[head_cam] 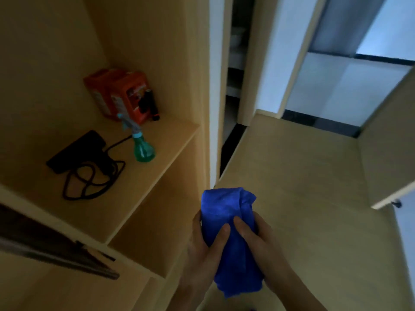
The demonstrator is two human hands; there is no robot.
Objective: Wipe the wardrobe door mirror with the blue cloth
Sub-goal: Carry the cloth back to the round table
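Blue cloth (233, 239) looks soft, light and floppy, bunched between left hand (202, 248) and right hand (258, 241), fingers (221, 235) clamped round its middle, probably the best grip.

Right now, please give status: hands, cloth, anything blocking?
Left hand and right hand both closed on blue cloth, bunched. No wiping contact yet. Spray bottle sits on shelf, apart. Nothing blocking.

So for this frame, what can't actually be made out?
All in the head view:
- Crumpled blue cloth: middle hidden by left hand and right hand.
- Orange printed box: print blurred, unreadable.
- Black flat device with coiled cable: too dark to identify.
- Green spray bottle: fill level unclear.
- Mirror: not identifiable.
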